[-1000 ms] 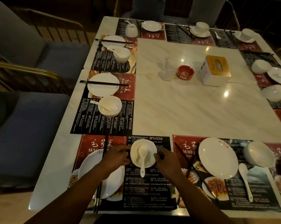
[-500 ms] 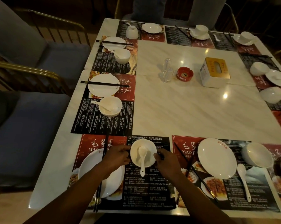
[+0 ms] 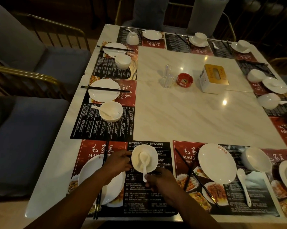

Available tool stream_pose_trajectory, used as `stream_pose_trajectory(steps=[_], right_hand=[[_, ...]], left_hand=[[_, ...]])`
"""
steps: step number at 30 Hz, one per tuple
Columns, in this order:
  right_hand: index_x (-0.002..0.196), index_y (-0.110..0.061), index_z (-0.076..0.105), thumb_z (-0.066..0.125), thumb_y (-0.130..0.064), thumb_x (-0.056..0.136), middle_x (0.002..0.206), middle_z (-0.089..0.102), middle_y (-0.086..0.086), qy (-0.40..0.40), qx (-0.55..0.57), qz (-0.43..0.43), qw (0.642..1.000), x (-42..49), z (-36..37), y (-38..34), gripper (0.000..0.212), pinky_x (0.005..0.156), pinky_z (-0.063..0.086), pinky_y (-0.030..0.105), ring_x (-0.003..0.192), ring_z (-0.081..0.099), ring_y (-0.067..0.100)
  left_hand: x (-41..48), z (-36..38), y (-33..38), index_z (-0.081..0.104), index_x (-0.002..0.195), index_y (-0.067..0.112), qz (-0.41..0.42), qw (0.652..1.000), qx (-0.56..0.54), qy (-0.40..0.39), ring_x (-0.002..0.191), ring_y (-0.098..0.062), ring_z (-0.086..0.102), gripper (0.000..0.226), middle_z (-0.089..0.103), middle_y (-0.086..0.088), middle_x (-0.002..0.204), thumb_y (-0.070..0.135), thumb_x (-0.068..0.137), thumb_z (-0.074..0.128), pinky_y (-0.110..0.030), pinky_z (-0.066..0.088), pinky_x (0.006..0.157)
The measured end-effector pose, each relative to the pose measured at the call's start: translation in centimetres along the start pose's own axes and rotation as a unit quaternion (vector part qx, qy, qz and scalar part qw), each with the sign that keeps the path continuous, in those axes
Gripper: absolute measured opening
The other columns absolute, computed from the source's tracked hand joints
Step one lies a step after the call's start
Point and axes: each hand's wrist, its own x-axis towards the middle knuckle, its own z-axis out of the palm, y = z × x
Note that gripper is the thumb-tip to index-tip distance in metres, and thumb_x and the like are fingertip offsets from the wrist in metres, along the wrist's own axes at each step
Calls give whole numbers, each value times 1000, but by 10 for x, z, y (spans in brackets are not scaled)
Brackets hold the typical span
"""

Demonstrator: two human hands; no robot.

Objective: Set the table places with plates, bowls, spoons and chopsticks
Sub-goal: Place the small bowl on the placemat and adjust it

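A white bowl stands on the black menu mat at the near edge, with a white spoon lying in it, handle toward me. My left hand grips the bowl's left side. My right hand is just below the bowl, its fingertips pinching the end of the spoon's handle. A white plate lies to the left, partly under my left arm, with black chopsticks across it.
The neighbouring place on the right has a plate, a bowl, a spoon and chopsticks. More set places line the left, far and right edges. In the table's middle stand a red ashtray, a tissue box and clear shakers.
My right hand has left the bowl's right side and dropped down to the end of the spoon's handle. My left hand and the bowl have stayed put.
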Motion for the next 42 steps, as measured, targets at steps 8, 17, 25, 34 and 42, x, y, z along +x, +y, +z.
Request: stream_pose_trajectory(steps=[8,17,25,34,42], right_hand=[[113,-13,62,74,-19,85,89,77,8,19,-34,-3,999,0,-2,0,31,65,56,35,72,72,22],[119,-16,65,59,-22,95,93,76,3,83,-94,-38,991,13,-10,-4,25,73,62,45,83,74,19],[108,-19,64,59,-17,94,88,77,4,80,-83,-43,992,9,-12,1,15,76,62,46,78,75,18],[105,-19,67,63,-17,92,91,76,3,91,-73,-43,992,7,-18,7,14,73,63,41,80,75,17],[101,-22,67,58,-18,96,86,76,4,71,-109,-52,990,5,-25,0,11,71,63,37,78,74,18]], left_hand=[[-3,1,1,66,113,15,0,1000,-13,-1,86,-29,72,31,71,-20,102,-4,93,51,-46,57,88],[-4,2,-2,65,115,21,7,1000,3,1,89,-27,72,34,71,-15,103,-1,92,53,-41,59,84],[-6,4,-5,64,118,16,8,1000,-9,-10,88,-27,73,32,70,-18,106,-1,94,53,-29,60,73],[-5,10,-10,62,119,19,3,1000,0,-11,84,-24,74,32,71,-18,105,0,94,53,-33,60,76],[-6,11,-5,63,115,18,3,1000,10,-11,85,-27,75,27,72,-15,104,3,95,55,-38,59,79]])
